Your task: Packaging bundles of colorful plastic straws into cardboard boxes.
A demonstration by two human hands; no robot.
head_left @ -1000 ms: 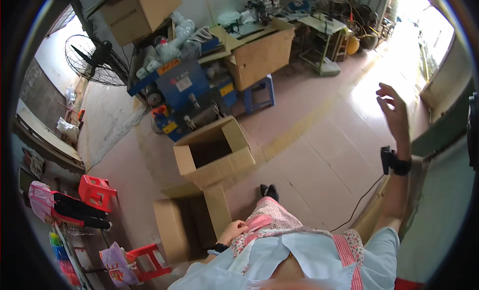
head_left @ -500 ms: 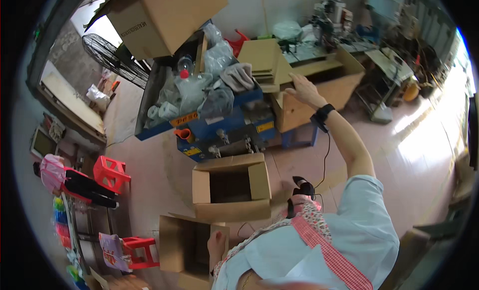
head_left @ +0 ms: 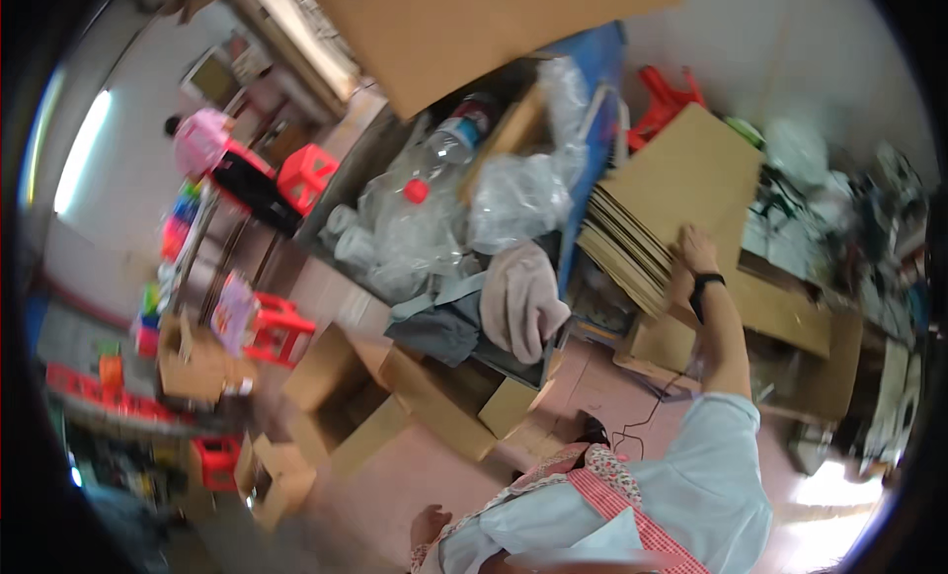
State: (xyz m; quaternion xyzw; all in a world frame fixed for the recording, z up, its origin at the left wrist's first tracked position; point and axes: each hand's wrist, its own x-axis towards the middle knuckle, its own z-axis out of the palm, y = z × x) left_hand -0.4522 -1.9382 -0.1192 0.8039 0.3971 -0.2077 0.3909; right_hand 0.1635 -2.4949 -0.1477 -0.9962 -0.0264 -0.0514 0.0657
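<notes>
Right grip (head_left: 694, 248) has moved from the rim of the brown box (head_left: 825, 376) onto the stack of cardboard sheets (head_left: 696, 164), and the left grip (head_left: 430, 525) has come away from the open carton (head_left: 321, 365) to beside the apron (head_left: 632, 505). The right one has its fingers bent at the near edge of the top sheet, but whether they pinch it I cannot tell; how wide the left one is, I also cannot tell. The stack lies just beside the right edge of the blue tray (head_left: 597, 60), and the brown box is at its right. At the near corner of this tray lies a greyish pink cloth (head_left: 521, 299); clear plastic bags (head_left: 518, 204) and a red-capped bottle (head_left: 456, 139) lie farther inside. Well apart, at far left, is another person (head_left: 202, 149) near a red stool (head_left: 308, 174)
</notes>
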